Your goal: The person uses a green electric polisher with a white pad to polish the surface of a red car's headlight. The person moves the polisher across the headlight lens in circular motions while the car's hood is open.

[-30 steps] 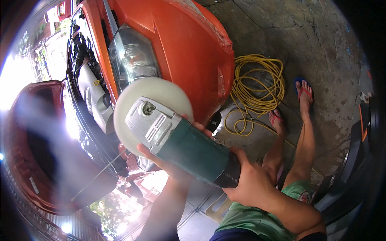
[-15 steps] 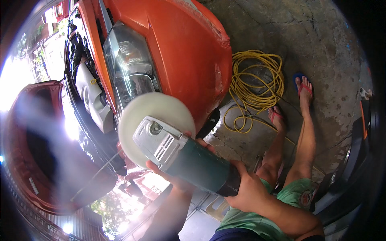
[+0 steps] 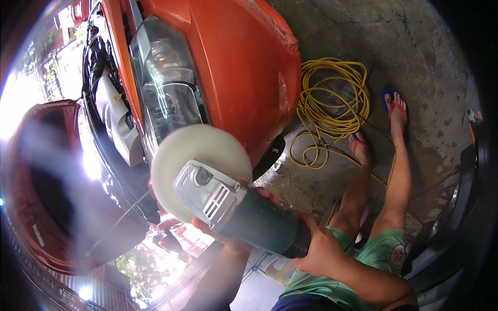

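A polisher (image 3: 259, 220) with a dark green body, silver head and round whitish pad (image 3: 174, 155) lies across the middle of the view. My left hand (image 3: 228, 236) wraps round the body from beneath, close behind the silver head; its fingertips show on the far side. My right hand (image 3: 324, 246) is closed round the dark rear end. The pad's edge looks smeared. It overlaps the lower part of the car's headlight (image 3: 168, 78) in the picture; whether they touch is hidden. The orange bumper (image 3: 244, 67) beside the headlight has scuffed edges.
A yellow coiled hose or cord (image 3: 332, 98) lies on the concrete floor (image 3: 436, 67) near my sandalled feet, one line running by my legs. The engine bay (image 3: 116, 116) is exposed at left, beside a raised red hood (image 3: 46, 181). A dark bumper-like part (image 3: 441, 243) curves along the right.
The headlight and yellow coil appear slightly higher in the picture, and the polisher slightly lower. Both hands keep the same grip.
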